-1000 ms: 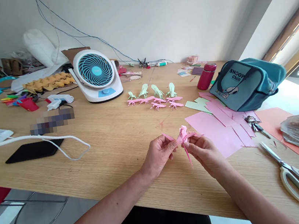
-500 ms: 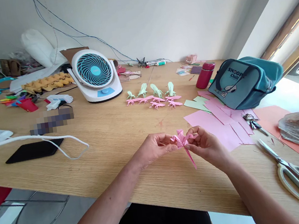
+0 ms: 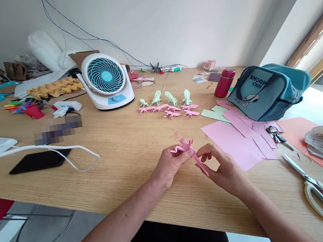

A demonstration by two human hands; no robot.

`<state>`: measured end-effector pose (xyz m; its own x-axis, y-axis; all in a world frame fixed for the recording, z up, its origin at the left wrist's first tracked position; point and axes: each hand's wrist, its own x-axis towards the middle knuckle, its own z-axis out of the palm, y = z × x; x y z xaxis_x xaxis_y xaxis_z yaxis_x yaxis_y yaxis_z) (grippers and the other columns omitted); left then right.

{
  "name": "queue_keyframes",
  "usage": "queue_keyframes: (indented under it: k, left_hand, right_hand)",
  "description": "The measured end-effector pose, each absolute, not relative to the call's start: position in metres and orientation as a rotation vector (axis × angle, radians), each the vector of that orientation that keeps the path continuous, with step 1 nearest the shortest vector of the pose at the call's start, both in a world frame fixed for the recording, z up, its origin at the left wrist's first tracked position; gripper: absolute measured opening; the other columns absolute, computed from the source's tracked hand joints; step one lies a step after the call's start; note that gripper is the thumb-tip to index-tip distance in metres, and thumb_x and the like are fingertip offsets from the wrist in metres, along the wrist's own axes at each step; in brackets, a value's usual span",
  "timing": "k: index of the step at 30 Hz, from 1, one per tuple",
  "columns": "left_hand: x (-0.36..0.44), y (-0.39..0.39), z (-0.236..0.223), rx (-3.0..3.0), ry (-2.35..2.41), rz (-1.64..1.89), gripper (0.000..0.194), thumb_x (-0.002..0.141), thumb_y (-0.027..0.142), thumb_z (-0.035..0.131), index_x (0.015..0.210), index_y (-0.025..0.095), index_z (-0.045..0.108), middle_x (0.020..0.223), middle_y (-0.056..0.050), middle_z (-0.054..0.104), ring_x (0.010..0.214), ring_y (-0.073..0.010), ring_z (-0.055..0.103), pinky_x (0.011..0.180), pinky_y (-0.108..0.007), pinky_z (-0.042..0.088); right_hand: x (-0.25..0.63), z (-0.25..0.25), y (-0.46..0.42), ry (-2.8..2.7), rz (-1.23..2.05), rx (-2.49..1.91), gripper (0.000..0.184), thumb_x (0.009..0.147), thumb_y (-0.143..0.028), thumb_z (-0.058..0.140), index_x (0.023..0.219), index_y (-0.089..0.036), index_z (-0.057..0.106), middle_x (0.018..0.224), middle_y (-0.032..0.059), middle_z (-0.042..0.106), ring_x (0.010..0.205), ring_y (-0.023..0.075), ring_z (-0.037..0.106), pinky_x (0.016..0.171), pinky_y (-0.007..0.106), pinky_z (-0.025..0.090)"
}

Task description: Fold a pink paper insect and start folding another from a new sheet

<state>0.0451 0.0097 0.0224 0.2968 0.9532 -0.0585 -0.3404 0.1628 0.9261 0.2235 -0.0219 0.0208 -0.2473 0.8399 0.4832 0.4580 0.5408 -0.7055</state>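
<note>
A pink origami insect [image 3: 185,145] with folded limbs and a long narrow tail is held over the table. My left hand [image 3: 172,163] pinches its body between thumb and fingers. Beside the tail is my right hand [image 3: 220,166], its thumb and index finger apart; the thumb tip is at the tail, and whether it touches cannot be made out. Beyond my hands stand several finished pink origami insects [image 3: 172,114] in rows, with several pale green origami insects [image 3: 171,98] behind them.
Pink paper sheets [image 3: 233,141] and green strips [image 3: 213,115] lie right of my hands. Large scissors [image 3: 314,183], keys [image 3: 274,131], a teal bag [image 3: 261,91] and a red bottle [image 3: 224,83] are further right. A fan [image 3: 107,78], a white cable [image 3: 83,144] and a black flat object [image 3: 39,161] are left.
My right hand has let go of the insect's upper part and moved down beside its tail. The insect has turned and shifted slightly left in my left hand.
</note>
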Motion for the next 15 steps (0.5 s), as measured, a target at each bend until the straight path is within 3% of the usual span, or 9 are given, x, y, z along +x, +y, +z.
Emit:
queue_keyframes:
  k: [5, 15]
  left_hand:
    - [0.046, 0.007, 0.025, 0.982, 0.717, 1.065, 0.028, 0.066, 0.037, 0.088, 0.067, 0.015, 0.07, 0.073, -0.001, 0.065, 0.082, -0.0132, 0.06, 0.076, -0.023, 0.044]
    - [0.046, 0.005, 0.023, 1.237, 0.726, 1.075, 0.026, 0.074, 0.04, 0.08, 0.077, 0.015, 0.072, 0.075, -0.001, 0.067, 0.072, -0.0122, 0.059, 0.07, -0.022, 0.045]
  right_hand:
    - [0.215, 0.016, -0.023, -1.754, 0.516, -1.074, 0.003, 0.092, -0.025, 0.061, 0.089, -0.027, 0.063, 0.081, 0.0019, 0.066, 0.074, 0.0187, 0.059, 0.07, 0.035, 0.048]
    - [0.216, 0.018, -0.016, -1.465, 1.021, -1.111, 0.031, 0.086, -0.051, 0.068, 0.077, -0.021, 0.068, 0.072, 0.0031, 0.066, 0.066, 0.0164, 0.057, 0.059, 0.029, 0.047]
